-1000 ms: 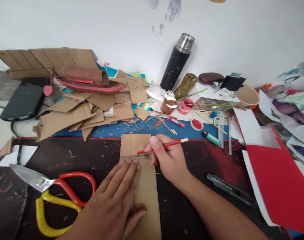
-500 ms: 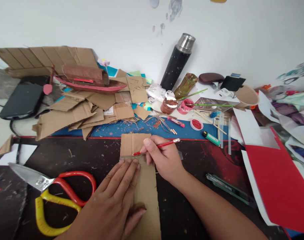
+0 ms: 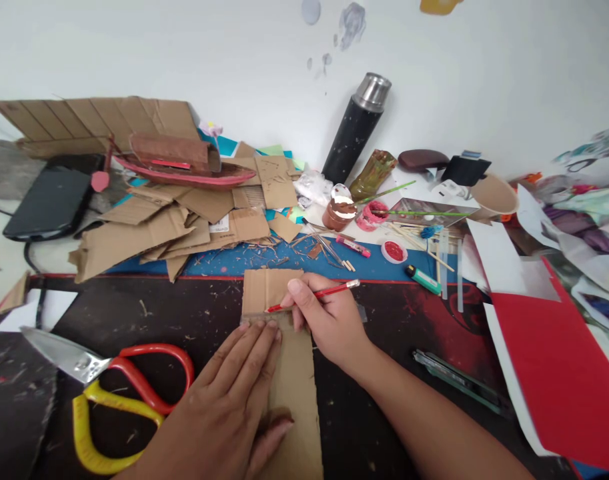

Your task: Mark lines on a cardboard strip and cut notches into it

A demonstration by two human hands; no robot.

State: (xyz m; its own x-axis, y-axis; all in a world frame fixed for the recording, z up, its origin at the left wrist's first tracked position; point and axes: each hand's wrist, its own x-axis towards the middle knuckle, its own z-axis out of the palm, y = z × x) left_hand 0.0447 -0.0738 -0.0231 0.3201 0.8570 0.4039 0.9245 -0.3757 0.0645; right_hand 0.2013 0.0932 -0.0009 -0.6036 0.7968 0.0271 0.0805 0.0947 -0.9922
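A long strip of brown cardboard (image 3: 297, 373) lies on the dark mat in front of me, with a folded flap at its far end. My left hand (image 3: 234, 393) rests flat on the strip, fingers stretched forward and thumb apart. Pinched in my right hand (image 3: 329, 317) is a red pencil (image 3: 329, 289), its tip on the cardboard by the flap's crease, just ahead of my left fingertips. Left of my left hand lie large scissors (image 3: 114, 387) with one red and one yellow handle, blades apart.
Behind the mat are cardboard scraps (image 3: 134, 240), a model boat (image 3: 184, 167), a black flask (image 3: 357, 130) and open paint pots (image 3: 339, 212). On the right lie a utility knife (image 3: 459, 380), a green-capped marker (image 3: 423, 279) and red card (image 3: 559, 373). A black phone-like device (image 3: 51, 197) sits far left.
The view has tilted up very slightly, so things sit a little lower. Both hands and the pencil keep their places on the cardboard.
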